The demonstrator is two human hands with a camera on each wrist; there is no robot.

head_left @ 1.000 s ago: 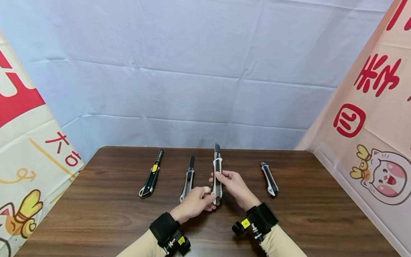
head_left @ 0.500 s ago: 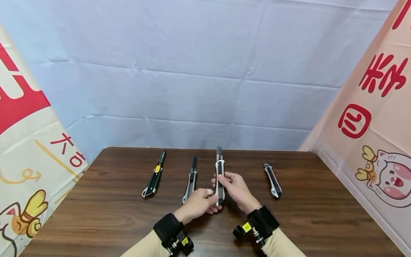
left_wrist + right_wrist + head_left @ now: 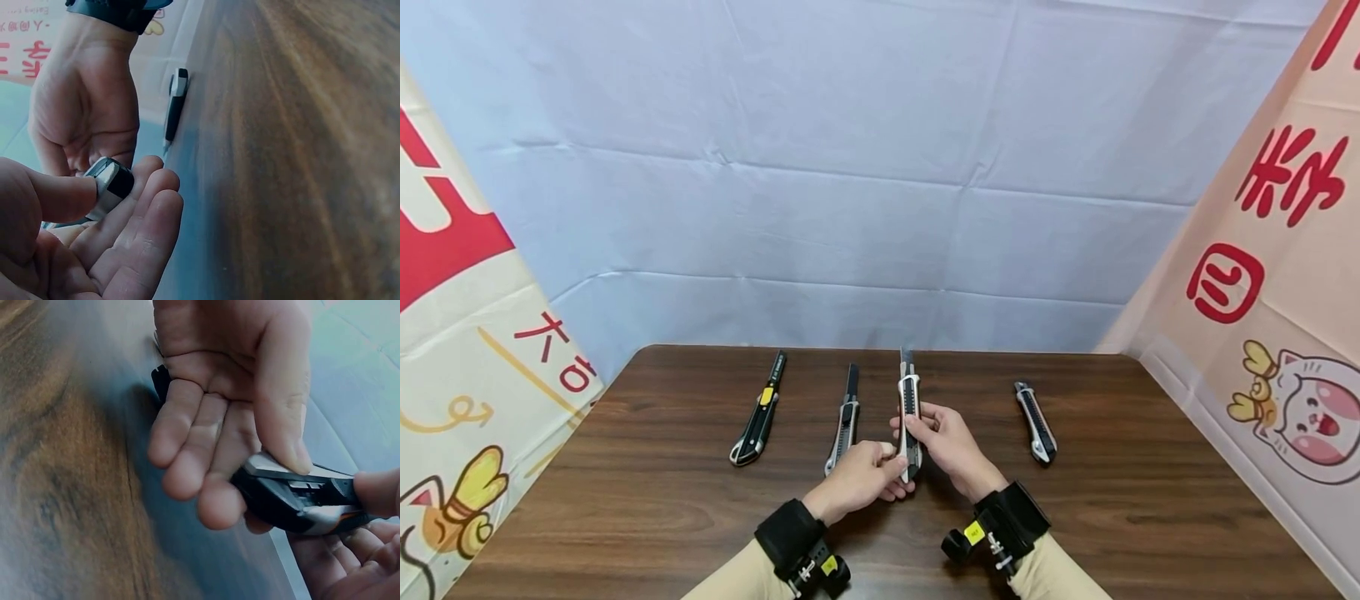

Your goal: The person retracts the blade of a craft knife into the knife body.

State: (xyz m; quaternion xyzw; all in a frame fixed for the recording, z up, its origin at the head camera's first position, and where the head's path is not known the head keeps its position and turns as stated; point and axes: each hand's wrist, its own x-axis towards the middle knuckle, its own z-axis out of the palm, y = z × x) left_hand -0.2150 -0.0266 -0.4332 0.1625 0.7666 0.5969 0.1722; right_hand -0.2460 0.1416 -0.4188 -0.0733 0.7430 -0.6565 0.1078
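Observation:
A grey-and-black utility knife [image 3: 909,417] is held up between both hands, its blade pointing away. My left hand [image 3: 861,477] pinches the butt end; in the left wrist view the left thumb [image 3: 65,197] presses its side and the other fingers [image 3: 153,234] stretch out below. My right hand [image 3: 952,442] grips the middle, thumb lying along the slider side. The right wrist view shows the knife's dark end [image 3: 275,500] under the left thumb, with the right thumb [image 3: 378,490] farther along it. Part of the handle is hidden by fingers.
On the wooden table [image 3: 1112,517] lie a black knife with a yellow slider [image 3: 756,421], a grey knife with its blade out [image 3: 846,417], partly behind the left hand, and another knife [image 3: 1036,423] to the right. Cloth hangs [image 3: 820,217] behind and at both sides.
The right thumb has slid slightly back toward the butt end, and the extended blade shows a little shorter. Both hands keep hold of the utility knife; the head view has shifted slightly.

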